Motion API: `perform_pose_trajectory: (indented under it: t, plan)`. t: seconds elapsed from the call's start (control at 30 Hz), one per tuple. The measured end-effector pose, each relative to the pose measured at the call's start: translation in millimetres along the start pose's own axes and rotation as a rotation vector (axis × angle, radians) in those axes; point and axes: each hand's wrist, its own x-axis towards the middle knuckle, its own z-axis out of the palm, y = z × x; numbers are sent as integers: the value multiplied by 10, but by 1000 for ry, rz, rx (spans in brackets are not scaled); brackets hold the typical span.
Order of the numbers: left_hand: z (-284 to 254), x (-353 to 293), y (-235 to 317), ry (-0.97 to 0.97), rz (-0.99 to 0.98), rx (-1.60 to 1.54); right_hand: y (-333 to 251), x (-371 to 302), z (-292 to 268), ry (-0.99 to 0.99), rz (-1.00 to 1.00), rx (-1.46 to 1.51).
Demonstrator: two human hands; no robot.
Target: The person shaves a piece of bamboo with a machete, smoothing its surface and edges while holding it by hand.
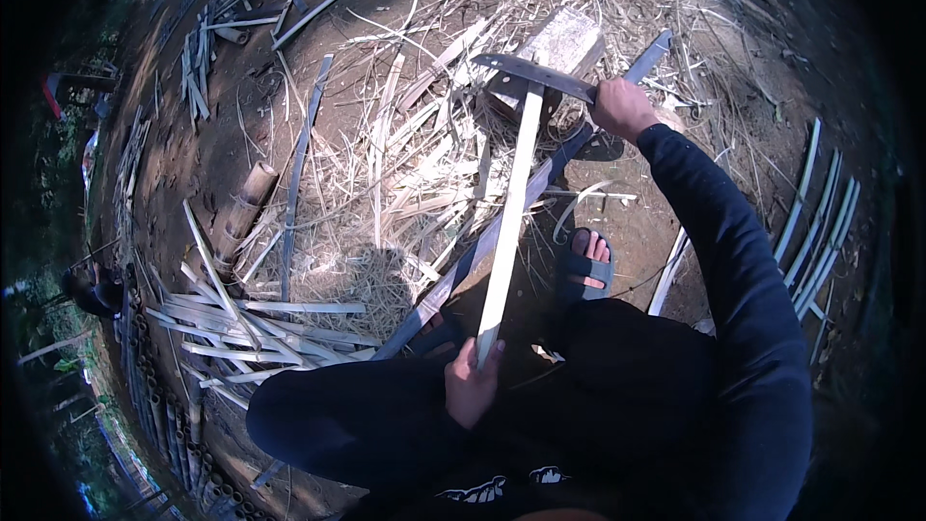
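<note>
Head view: the left hand [470, 381] has its fingers wrapped round the near end of a pale bamboo strip [509, 222], which slants up to a wooden block [559, 43]. The right hand [622, 108], arm stretched forward, grips a long knife [535, 74] set across the strip's far end. A glancing blade could slip toward the sandalled foot [585, 265], or the strip could split crookedly.

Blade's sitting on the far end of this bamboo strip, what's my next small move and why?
Probably press the blade down into the strip: its edge lies across the strip's far end over the wooden block, the right hand grips the handle and the left hand steadies the near end.
</note>
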Motion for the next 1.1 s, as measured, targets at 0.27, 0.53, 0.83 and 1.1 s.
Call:
perform_pose_trajectory:
  t: [0.27, 0.53, 0.83, 1.1]
  plan:
    - [-16, 34, -14, -39, -62, -38, 26, -38, -108, -6, -32, -36]
    - [-66, 69, -73, -68, -38, -5, -3, -12, -142, -4, -6, -22]
    - [-76, 77, -184, -98, -31, -14, 89, 205, -205, 56, 63, -45]
    - [-29, 8, -113, -102, -82, -11, 238, 228, -139, 34, 153, -25]
